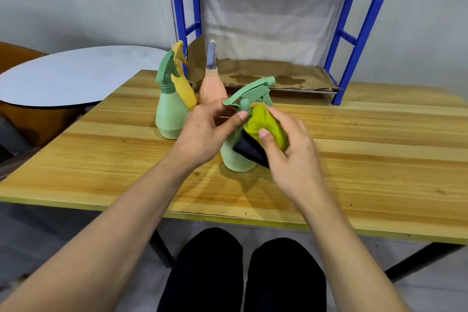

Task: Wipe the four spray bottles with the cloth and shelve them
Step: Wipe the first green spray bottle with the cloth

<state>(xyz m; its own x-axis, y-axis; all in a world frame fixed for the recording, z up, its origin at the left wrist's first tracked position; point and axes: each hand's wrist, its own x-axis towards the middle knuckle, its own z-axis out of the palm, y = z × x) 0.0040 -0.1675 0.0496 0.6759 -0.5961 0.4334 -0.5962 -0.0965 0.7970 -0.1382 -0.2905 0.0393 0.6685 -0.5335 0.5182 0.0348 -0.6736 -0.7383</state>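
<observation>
Surface: wooden plank table [354, 159] is sitting in front of a blue metal shelf rack [364, 30]; brown cardboard liner [266, 76] is covering the rack's lowest shelf, stained in the middle.
Bottle in hand: a mint-green plastic spray bottle with a darker green trigger head [238, 157] is standing on the table near the front edge, base on the wood.
Left hand: left hand [205, 132] is curling round the neck just under the trigger, thumb across the front, steadying it.
Right hand: right hand [291, 149] is pinching a yellow-green microfibre cloth with a dark edge [268, 126] and pressing it against the bottle's shoulder.
Waiting: second mint-green spray bottle [169, 114], yellow spray bottle [184, 88] and peach spray bottle with a grey-blue nozzle [211, 88] are standing together at the table's back left, near the rack.
Handling: thin plastic, likely light and tippy if empty; fill level cannot be told. Smooth tapered body is probably slippery.
Grip point: neck below the trigger looks the safest hold; trigger lever is better avoided.
Cloth: soft, conforming to the curve.
Progress: no bottle is on the shelf yet.
</observation>
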